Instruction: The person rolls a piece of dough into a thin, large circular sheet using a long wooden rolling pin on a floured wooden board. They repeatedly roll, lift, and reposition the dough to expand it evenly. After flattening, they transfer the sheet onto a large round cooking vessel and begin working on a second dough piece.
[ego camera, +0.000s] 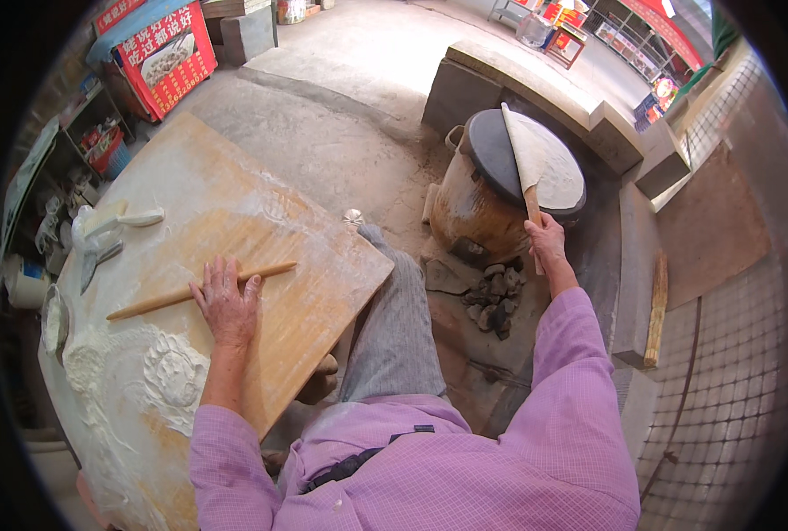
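My left hand (228, 302) lies with its fingers spread across a thin wooden rolling pin (151, 305), on a floured wooden board (301, 318). To its lower left, a soft lump of dough (171, 375) sits in loose flour (85, 372). My right hand (547, 242) grips a flat wooden stick (533, 202) whose upper part runs under the near-left edge of a thin round sheet of dough (557, 166). That edge is folded or draped over the stick. The rest of the sheet lies on a dark round griddle (490, 149) atop a rusty barrel stove (480, 212).
On the board's far left are a brush (125, 218), a metal scraper (95, 262) and a bowl (55, 318). Dark lumps (497, 299) lie beneath the stove. Low concrete blocks (633, 265) and a wire mesh (713, 372) border the right. A red printed stand (168, 60) is behind.
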`<state>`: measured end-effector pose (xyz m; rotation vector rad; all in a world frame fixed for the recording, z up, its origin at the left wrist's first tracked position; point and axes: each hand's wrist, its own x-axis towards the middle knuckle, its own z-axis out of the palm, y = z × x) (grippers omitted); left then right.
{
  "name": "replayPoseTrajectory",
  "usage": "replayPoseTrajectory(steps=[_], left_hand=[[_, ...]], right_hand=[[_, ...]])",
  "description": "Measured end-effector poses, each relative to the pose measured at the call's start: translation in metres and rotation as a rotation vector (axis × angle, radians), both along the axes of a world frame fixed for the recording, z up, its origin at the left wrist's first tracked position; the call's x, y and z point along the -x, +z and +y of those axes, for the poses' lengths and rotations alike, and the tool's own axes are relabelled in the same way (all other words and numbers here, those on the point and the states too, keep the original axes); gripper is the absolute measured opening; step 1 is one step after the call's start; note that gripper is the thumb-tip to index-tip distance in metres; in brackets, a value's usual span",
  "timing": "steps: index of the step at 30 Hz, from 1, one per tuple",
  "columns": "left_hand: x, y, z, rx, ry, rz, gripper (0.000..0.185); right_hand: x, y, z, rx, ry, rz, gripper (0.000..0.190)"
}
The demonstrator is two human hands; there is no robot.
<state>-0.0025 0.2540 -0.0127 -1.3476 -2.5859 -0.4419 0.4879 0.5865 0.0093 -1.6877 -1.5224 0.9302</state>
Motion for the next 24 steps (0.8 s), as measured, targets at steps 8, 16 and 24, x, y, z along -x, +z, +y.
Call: replayPoseTrajectory(steps=[8, 16, 24], left_hand=[[-0.001, 0.001, 0.001, -0.024, -0.002, -0.013, 0.058], [-0.003, 0.003, 0.002, -0.017, -0.001, -0.045, 0.059], [-0.003, 0.001, 0.002, -0.053, -0.008, -0.022, 0.056]], right_hand=[[0.013, 0.002, -0.024, -0.342, 0.053, -0.697, 0.065], [0.037, -0.008, -0.037, -0.286, 0.123, -0.760, 0.062], [0.032, -0.054, -0.062, -0.290, 0.072, 0.047, 0.056]])
